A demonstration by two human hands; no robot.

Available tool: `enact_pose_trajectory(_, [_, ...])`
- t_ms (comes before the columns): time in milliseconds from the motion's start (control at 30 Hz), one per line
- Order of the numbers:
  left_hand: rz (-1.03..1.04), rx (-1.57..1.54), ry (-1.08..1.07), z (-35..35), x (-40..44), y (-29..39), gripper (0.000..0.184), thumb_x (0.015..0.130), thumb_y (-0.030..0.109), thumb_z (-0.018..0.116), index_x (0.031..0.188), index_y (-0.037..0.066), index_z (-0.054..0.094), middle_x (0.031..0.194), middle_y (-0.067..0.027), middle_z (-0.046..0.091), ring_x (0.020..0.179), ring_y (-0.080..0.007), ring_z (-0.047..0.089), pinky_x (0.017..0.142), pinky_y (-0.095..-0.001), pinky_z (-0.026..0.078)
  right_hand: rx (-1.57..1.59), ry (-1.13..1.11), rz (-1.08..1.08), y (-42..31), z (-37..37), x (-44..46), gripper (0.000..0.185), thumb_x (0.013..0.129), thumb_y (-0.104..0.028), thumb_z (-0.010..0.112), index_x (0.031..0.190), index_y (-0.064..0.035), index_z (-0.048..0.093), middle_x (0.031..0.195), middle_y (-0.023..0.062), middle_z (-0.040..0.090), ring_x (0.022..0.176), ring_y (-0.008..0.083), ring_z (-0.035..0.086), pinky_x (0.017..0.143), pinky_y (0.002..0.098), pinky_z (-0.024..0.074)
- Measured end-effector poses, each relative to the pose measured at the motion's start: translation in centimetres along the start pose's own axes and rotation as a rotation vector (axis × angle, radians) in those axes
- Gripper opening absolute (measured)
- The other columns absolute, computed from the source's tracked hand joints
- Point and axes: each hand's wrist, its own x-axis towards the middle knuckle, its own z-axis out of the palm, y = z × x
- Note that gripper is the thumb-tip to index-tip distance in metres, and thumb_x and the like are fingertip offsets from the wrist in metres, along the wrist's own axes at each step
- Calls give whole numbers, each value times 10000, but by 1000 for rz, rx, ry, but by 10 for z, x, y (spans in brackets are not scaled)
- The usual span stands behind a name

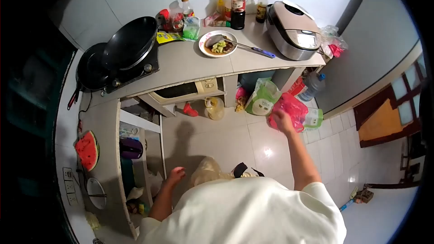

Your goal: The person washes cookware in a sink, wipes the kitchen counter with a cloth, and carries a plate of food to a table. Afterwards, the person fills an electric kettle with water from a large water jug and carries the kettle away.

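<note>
My right hand (281,121) reaches forward at the end of an outstretched arm and overlaps a pink plastic bag (296,110) on the floor. Its fingers are small and partly turned away, and whether they touch the bag cannot be made out. My left hand (175,176) is low beside the left counter's shelves, fingers loosely bent, with nothing visible in it. A green and white bag (263,98) stands just left of the pink one. On the counter, a plate of food (219,49) has a ladle (253,50) with a blue handle lying across it.
A rice cooker (294,29) stands at the counter's right end, with sauce bottles (238,11) along the wall. A wok (130,43) rests on the stove at left. Watermelon (87,150) lies on the left counter. A large water bottle (312,86) and oil jug (214,108) stand below.
</note>
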Motion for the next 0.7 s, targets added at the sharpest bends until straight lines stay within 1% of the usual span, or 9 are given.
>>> enact_pose_trajectory(100, [-62, 158, 28, 10, 12, 53, 266, 811, 94, 547, 1069, 31, 539, 915, -52, 589, 809, -147, 567, 710, -271, 458, 18, 48, -96, -58, -1, 81, 207, 794, -147, 548, 955, -25, 594, 900, 174, 613, 859, 302, 593, 746, 337, 460])
enact_pose_trajectory(200, [16, -58, -46, 4, 58, 82, 256, 816, 99, 549, 1065, 39, 542, 904, -39, 586, 849, -132, 551, 739, -271, 450, -39, 139, -218, -81, 4, 151, 216, 772, -104, 528, 969, -44, 595, 952, 165, 604, 899, 319, 568, 779, 354, 452])
enact_pose_trajectory(300, [331, -141, 23, 15, 124, 125, 237, 829, 127, 555, 1048, 38, 549, 903, -33, 586, 865, -124, 540, 748, -273, 449, -239, 171, -247, -94, 7, 204, 250, 758, -99, 539, 1003, -63, 570, 1023, 164, 574, 993, 338, 510, 855, 383, 409])
enact_pose_trajectory(367, [260, -122, 5, 24, 144, 202, 220, 834, 136, 558, 1026, 30, 555, 902, -34, 585, 846, -121, 541, 755, -270, 447, -380, 205, -390, -80, 14, 241, 325, 727, -111, 572, 1046, -70, 529, 1054, 171, 547, 988, 348, 499, 851, 400, 408])
enact_pose_trajectory(400, [313, -196, -69, 26, 159, 229, 206, 836, 137, 554, 1009, 25, 557, 899, -34, 583, 840, -116, 540, 754, -264, 447, -480, 165, -345, -91, 14, 252, 364, 708, -118, 588, 1063, -81, 517, 1080, 159, 531, 994, 348, 494, 853, 406, 403])
enact_pose_trajectory(467, [365, -276, -185, 29, 192, 270, 204, 847, 135, 542, 1019, 25, 550, 913, -42, 582, 834, -122, 555, 758, -263, 456, -579, 282, -488, -63, 29, 285, 451, 700, -172, 603, 1131, -105, 488, 1131, 130, 503, 1035, 328, 473, 868, 425, 379])
enact_pose_trajectory(533, [337, -275, -263, 34, 223, 314, 231, 858, 131, 530, 1065, 31, 527, 940, -52, 577, 844, -138, 569, 770, -275, 468, -672, 137, -264, -68, 33, 300, 480, 733, -251, 590, 1179, -128, 461, 1206, 115, 449, 1122, 306, 403, 914, 457, 318])
enact_pose_trajectory(633, [278, -397, -296, 45, 250, 372, 289, 857, 129, 521, 1126, 37, 470, 975, -64, 556, 884, -161, 564, 795, -299, 470, -728, 122, -234, -75, 37, 310, 482, 741, -307, 590, 1169, -122, 467, 1142, 113, 487, 1068, 303, 435, 876, 452, 337])
enact_pose_trajectory(700, [233, -425, -291, 52, 268, 398, 343, 852, 139, 523, 1164, 39, 419, 1001, -77, 542, 901, -176, 560, 804, -310, 469, -722, 156, -291, -70, 39, 317, 405, 748, -272, 589, 1107, -105, 505, 1050, 111, 526, 989, 303, 472, 829, 422, 369])
